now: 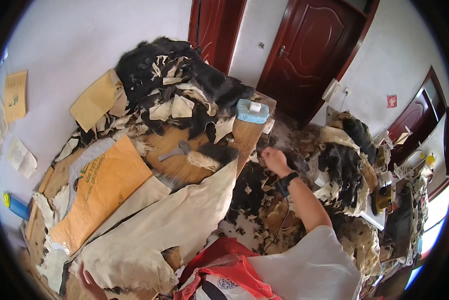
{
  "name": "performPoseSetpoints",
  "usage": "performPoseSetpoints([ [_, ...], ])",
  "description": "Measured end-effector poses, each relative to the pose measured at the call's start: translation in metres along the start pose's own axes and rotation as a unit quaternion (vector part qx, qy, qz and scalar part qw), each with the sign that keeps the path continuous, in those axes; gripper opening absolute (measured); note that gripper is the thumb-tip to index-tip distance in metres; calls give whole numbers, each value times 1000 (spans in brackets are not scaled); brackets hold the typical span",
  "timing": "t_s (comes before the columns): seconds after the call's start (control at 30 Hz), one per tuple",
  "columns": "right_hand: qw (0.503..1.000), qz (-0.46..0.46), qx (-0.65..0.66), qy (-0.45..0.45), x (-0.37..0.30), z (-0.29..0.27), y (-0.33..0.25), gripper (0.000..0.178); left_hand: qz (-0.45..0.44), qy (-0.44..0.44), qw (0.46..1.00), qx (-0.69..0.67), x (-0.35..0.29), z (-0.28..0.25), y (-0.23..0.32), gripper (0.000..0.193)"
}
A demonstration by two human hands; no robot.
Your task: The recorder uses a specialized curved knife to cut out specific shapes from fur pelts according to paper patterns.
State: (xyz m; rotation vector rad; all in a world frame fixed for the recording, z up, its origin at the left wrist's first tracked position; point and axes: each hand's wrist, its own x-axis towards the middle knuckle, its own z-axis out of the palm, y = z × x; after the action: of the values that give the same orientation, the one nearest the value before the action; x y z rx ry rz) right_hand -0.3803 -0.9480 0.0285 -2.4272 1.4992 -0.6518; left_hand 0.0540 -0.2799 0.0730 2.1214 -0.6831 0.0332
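A large cream hide, skin side up, drapes across the wooden table in front of me; one notch shows in its lower part. My left hand is at the hide's lower left edge, fingers stretched out and holding nothing visible. My right hand hangs in the air past the table's right edge, above the scrap-covered floor. Its fingers are curled closed; whatever they may hold is hidden. An orange printed paper bag lies on the hide's left part. Beyond the hide, a grey-bladed tool rests beside a dark furry scrap.
Black fur and cream hide pieces pile up at the table's far end, near a light-blue packet. Scraps cover the floor to the right, with more hides heaped beyond. A blue bottle stands at the left wall.
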Motion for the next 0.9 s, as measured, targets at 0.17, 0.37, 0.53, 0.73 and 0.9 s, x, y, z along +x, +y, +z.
performPoseSetpoints([
  [0.17,992,113,-57,28,79,3,123,20,-95,69,990,-82,-52,75,142,41],
  [0.37,993,89,-35,65,171,36,147,19,-181,-23,980,-74,-91,186,223,44],
  [0.53,998,60,-18,0,211,49,157,16,-200,-70,961,-178,-108,229,224,36],
  [0.73,996,22,-72,-44,220,48,176,19,-190,71,962,-185,-102,280,273,33],
  [0.9,989,-3,25,-143,203,5,143,26,-202,-28,972,-120,-112,279,309,19],
])
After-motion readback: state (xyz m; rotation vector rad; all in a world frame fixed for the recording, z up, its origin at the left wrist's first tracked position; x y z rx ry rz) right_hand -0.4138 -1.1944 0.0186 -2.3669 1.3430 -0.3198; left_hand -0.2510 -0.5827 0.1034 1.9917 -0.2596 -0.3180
